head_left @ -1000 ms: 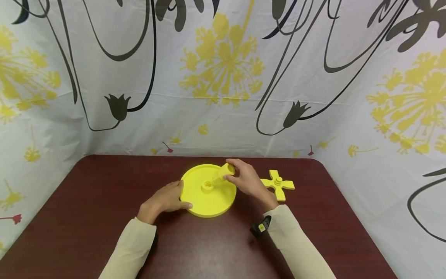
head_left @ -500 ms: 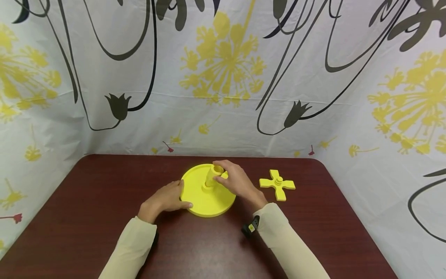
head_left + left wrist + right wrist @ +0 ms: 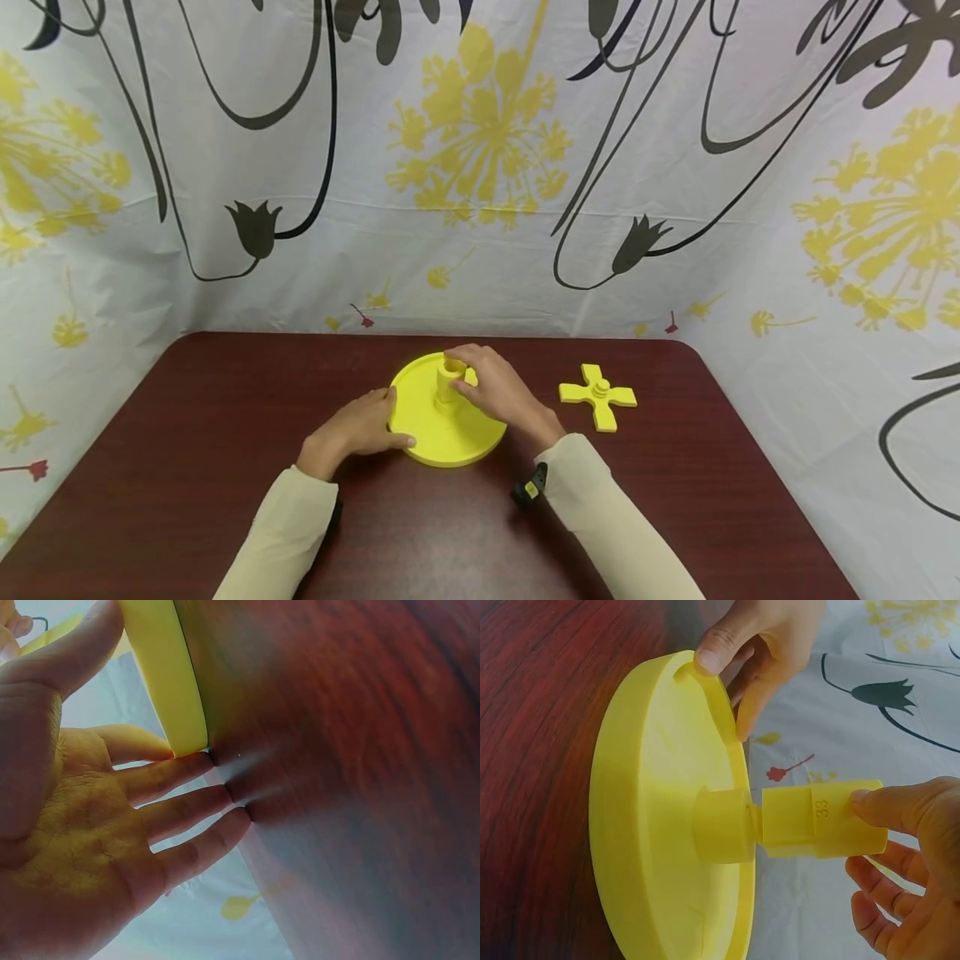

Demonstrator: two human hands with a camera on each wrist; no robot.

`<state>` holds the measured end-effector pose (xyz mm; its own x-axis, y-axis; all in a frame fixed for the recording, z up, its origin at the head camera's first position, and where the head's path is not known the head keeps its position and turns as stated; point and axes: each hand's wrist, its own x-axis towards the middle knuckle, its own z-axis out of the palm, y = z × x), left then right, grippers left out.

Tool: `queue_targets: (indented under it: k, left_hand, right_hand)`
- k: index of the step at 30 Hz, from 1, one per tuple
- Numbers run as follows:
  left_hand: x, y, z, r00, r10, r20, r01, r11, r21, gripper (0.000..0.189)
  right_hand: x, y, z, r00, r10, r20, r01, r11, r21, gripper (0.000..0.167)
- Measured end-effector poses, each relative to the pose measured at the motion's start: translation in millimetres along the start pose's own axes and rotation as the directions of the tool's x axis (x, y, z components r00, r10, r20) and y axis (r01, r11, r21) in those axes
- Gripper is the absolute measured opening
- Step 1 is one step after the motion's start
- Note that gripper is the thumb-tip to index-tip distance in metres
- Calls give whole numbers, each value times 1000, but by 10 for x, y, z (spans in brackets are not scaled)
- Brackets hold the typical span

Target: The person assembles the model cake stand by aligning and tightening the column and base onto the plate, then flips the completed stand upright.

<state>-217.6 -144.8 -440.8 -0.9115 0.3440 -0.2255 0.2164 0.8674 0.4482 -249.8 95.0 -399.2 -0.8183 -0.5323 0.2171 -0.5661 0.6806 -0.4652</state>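
Over the last second the chief change lay in the yellow hollow post (image 3: 446, 385): it shifted toward 9 o'clock and went from a clear lean to nearly upright, standing end-on over the raised central collar (image 3: 724, 826) of the yellow rimmed disc (image 3: 444, 443). The right hand (image 3: 497, 385), coming in from 4 o'clock, pinched the post near its upper end between thumb and fingers. The right wrist view showed a thin neck (image 3: 758, 825) bridging a narrow gap between post and collar; how deep it reached could not be told. In this inspector's judgement the two parts were lined up but not fully seated. The left hand (image 3: 362, 423) held its place at the disc's 8 to 9 o'clock edge, thumb over the rim, fingers straight and slightly spread against the outer side, apparently steadying the disc on the tabletop (image 3: 420, 533). The yellow four-armed cross (image 3: 597, 400), central knob uppermost, lay unmoved at 3 o'clock from the disc, untouched and judged not yet in use.
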Motion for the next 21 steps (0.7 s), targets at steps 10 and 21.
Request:
queue_targets:
  k: [10,21]
  left_hand:
    - [2,8,-4,1000,-1,1,1,1000,-1,100]
    - [6,18,-11,1000,-12,17,13,1000,-4,100]
  right_hand:
    - [-13,-4,98,996,41,-77,-40,999,9,50]
    - [-27,10,79,996,82,21,-84,990,113,67]
